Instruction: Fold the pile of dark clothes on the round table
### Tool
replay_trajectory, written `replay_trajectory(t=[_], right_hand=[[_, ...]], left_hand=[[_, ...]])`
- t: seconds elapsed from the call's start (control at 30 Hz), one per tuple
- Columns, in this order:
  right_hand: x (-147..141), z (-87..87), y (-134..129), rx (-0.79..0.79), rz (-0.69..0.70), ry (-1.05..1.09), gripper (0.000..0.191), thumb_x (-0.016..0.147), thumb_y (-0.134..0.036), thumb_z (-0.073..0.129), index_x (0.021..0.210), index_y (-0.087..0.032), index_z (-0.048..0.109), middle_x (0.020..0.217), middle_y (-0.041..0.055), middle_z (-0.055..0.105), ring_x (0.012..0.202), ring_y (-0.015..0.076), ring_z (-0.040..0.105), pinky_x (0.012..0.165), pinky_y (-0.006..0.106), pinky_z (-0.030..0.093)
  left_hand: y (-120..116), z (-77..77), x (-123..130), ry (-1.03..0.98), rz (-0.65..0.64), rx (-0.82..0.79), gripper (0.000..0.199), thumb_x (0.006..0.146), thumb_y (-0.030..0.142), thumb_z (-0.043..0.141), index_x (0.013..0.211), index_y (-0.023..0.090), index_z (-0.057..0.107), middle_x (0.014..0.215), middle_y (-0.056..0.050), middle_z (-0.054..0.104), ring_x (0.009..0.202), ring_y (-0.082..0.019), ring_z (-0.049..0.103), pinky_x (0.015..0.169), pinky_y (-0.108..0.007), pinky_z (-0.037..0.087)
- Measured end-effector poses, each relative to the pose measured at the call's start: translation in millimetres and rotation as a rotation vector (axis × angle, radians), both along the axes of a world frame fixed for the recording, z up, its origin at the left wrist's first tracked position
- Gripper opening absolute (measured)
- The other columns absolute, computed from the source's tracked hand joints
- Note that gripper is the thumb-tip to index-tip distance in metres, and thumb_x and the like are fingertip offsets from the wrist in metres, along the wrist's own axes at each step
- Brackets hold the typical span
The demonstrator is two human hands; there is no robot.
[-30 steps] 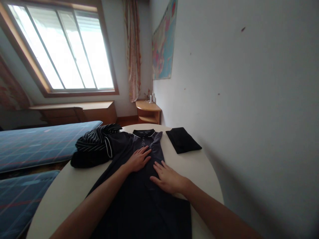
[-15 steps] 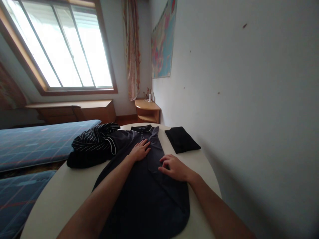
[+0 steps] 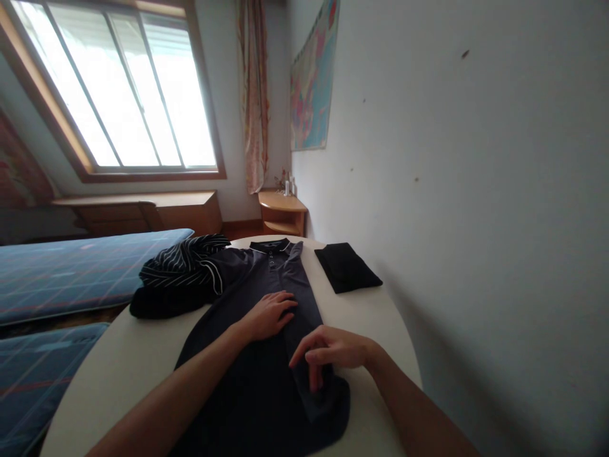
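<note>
A dark polo shirt (image 3: pixel 238 393) lies flat on the round cream table (image 3: pixel 380 317), its collar at the far end. Its right side is folded inward in a long strip, and the lower right corner is bunched up. My left hand (image 3: pixel 269 315) rests flat on the middle of the shirt, fingers stretched out. My right hand (image 3: pixel 335 349) is over the folded right edge, fingers apart and bent down onto the cloth, some of them against the bunched part. The shirt's left sleeve lies against a pile of black and striped clothes (image 3: pixel 181 273).
A folded black garment (image 3: pixel 349 266) lies at the table's right side, near the white wall (image 3: pixel 476 222). Blue checked mattresses (image 3: pixel 85 270) are on the left. Beyond the table stand a small corner shelf (image 3: pixel 283 202) and a wooden desk (image 3: pixel 185 203) under the window.
Both hands have moved nearer to me along the shirt. The shirt's lower right edge has shifted inward to the left and is now bunched under my right hand.
</note>
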State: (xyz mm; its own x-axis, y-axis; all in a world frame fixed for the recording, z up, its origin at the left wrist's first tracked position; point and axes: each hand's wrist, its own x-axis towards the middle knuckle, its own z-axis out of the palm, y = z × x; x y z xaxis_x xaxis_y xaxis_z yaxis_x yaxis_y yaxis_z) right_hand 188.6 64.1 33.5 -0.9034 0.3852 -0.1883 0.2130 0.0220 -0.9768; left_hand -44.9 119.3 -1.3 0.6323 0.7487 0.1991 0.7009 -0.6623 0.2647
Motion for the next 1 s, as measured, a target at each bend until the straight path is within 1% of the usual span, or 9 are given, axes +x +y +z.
replay_trajectory(t=[0.03,0.1,0.27,0.4,0.6,0.7,0.8,0.9,1.0], right_hand=[[-1.1,-2.7,0.8,-0.046,0.0,0.021,0.057,0.086,-0.061,0.056,0.114,-0.012,0.065,0.072,0.004,0.069,0.059,0.0136,0.063,0.061,0.025,0.049],[-2.1,-7.4,4.1,-0.018,-0.096,0.05,0.051,0.085,-0.061,0.057,0.103,-0.014,0.064,0.068,0.0023,0.067,0.057,0.0135,0.062,0.056,0.023,0.046],[1.6,-15.9,19.2,0.417,-0.579,0.048,0.038,0.091,-0.054,0.054,0.086,-0.017,0.061,0.062,-0.0026,0.059,0.056,0.0122,0.055,0.057,0.024,0.044],[5.5,-25.6,30.7,0.674,-0.693,-0.039,0.035,0.093,-0.049,0.053,0.094,-0.017,0.066,0.085,0.0043,0.07,0.08,0.0179,0.064,0.074,0.029,0.049],[1.1,-37.3,36.6,0.948,-0.666,-0.136,0.029,0.094,-0.039,0.054,0.102,-0.017,0.071,0.104,0.0083,0.072,0.099,0.0208,0.063,0.093,0.033,0.045],[-4.7,-34.4,41.8,1.018,-0.647,-0.219,0.029,0.094,-0.036,0.052,0.099,-0.017,0.073,0.102,0.008,0.073,0.099,0.0208,0.063,0.093,0.032,0.044],[-10.6,-27.4,51.1,1.01,-0.61,-0.346,0.029,0.093,-0.037,0.053,0.094,-0.018,0.076,0.098,0.0077,0.074,0.092,0.0199,0.066,0.084,0.029,0.046],[-15.3,-24.6,58.9,0.968,-0.611,-0.418,0.03,0.092,-0.038,0.054,0.093,-0.019,0.077,0.095,0.0069,0.076,0.087,0.0196,0.068,0.077,0.027,0.046],[-16.7,-28.6,59.7,0.981,-0.671,-0.358,0.032,0.094,-0.039,0.052,0.098,-0.019,0.077,0.101,0.0072,0.076,0.092,0.0199,0.068,0.081,0.026,0.047]], left_hand=[[-11.3,2.6,0.0,0.002,-0.031,-0.02,0.038,0.096,0.032,0.049,0.131,0.025,0.059,0.146,-0.006,0.051,0.136,-0.026,0.044,0.114,-0.044,0.034],[-36.4,10.8,2.0,0.0,-0.109,-0.054,0.035,0.097,0.032,0.047,0.129,0.026,0.061,0.145,-0.006,0.052,0.137,-0.025,0.044,0.114,-0.042,0.035],[-106.0,34.4,22.5,-0.001,-0.186,-0.074,0.04,0.094,0.047,0.053,0.126,0.026,0.061,0.138,-0.007,0.058,0.131,-0.029,0.05,0.111,-0.048,0.036],[-142.4,27.2,48.1,-0.02,-0.116,-0.063,0.062,0.082,0.052,0.065,0.136,0.024,0.052,0.135,-0.01,0.059,0.123,-0.031,0.056,0.105,-0.049,0.043],[-155.0,-2.6,70.0,-0.027,0.072,-0.024,0.059,0.082,0.045,0.063,0.136,0.022,0.051,0.134,-0.011,0.06,0.127,-0.035,0.052,0.109,-0.054,0.038],[-156.8,-3.1,72.2,-0.051,0.049,0.04,0.048,0.084,0.029,0.058,0.131,0.021,0.054,0.128,-0.01,0.063,0.122,-0.031,0.055,0.107,-0.049,0.042],[-157.5,1.5,73.2,-0.065,-0.003,0.108,0.05,0.082,0.017,0.054,0.131,0.02,0.052,0.125,-0.009,0.065,0.112,-0.026,0.06,0.097,-0.042,0.049],[-157.0,3.4,75.8,-0.054,-0.024,0.178,0.047,0.082,0.018,0.055,0.129,0.022,0.054,0.121,-0.009,0.066,0.103,-0.025,0.063,0.089,-0.041,0.053],[-156.4,2.7,78.8,-0.044,-0.053,0.237,0.028,0.087,0.02,0.055,0.114,0.023,0.061,0.107,-0.007,0.07,0.094,-0.023,0.065,0.081,-0.038,0.054]])
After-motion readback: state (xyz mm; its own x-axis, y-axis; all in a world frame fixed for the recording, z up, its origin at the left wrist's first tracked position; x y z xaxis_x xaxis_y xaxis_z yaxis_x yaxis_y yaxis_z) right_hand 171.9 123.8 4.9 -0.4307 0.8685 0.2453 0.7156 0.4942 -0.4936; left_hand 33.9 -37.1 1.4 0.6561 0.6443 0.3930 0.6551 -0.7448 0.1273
